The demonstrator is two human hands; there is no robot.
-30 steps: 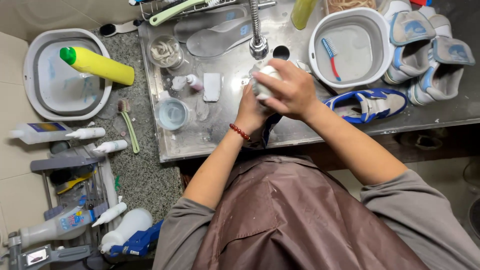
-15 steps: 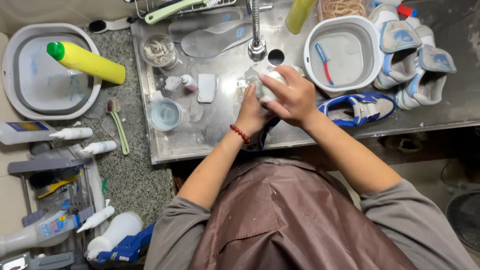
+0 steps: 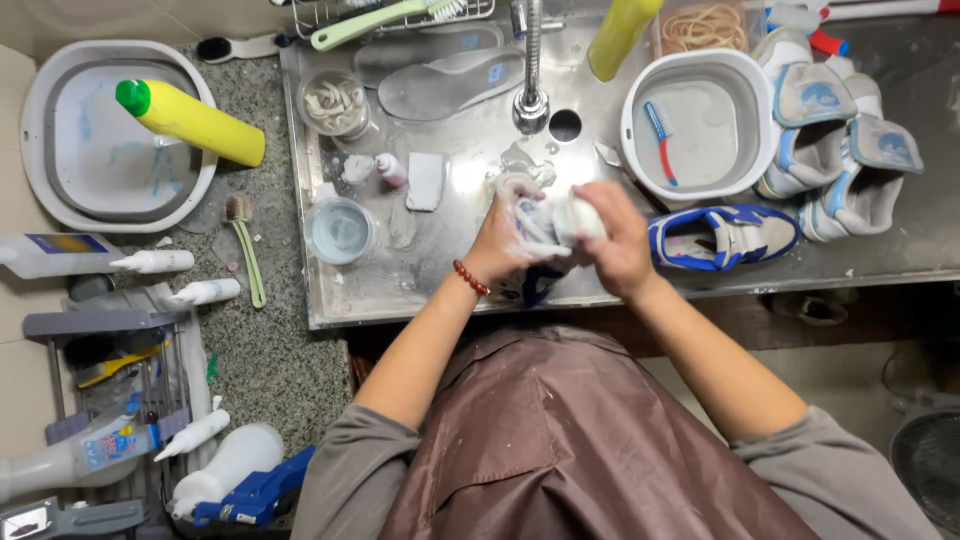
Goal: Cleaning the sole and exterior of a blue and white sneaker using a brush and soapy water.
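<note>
Over the steel sink tray (image 3: 440, 280), just in front of the chrome tap (image 3: 531, 95), both hands meet around a soapy blue-and-white sneaker (image 3: 532, 232). The left hand (image 3: 500, 240), with a red bead bracelet (image 3: 471, 278) at its wrist, cups the sneaker from the tap's left side, fingers curled about it. Most of the sneaker is hidden by the hands and foam, so which way its toe points cannot be told; what shows of it runs from the tap toward the person's brown apron (image 3: 590, 440), with a dark blue part hanging at the tray's near edge.

The right hand (image 3: 618, 245) is closed around a small white object (image 3: 578, 215), pressed against the sneaker; whether that is a sponge or a brush cannot be told.

Right of the tap stands a white round basin (image 3: 636, 105) with a blue-and-red toothbrush (image 3: 660, 125) lying in it. In front of that basin, a second blue-and-white sneaker (image 3: 722, 237) lies on its side, long axis across the tray, just beside the right hand. Left of the tap lie two grey insoles (image 3: 440, 75), and further left a yellow bottle with a green cap (image 3: 190, 122) rests tilted across a grey tub (image 3: 40, 120).
</note>
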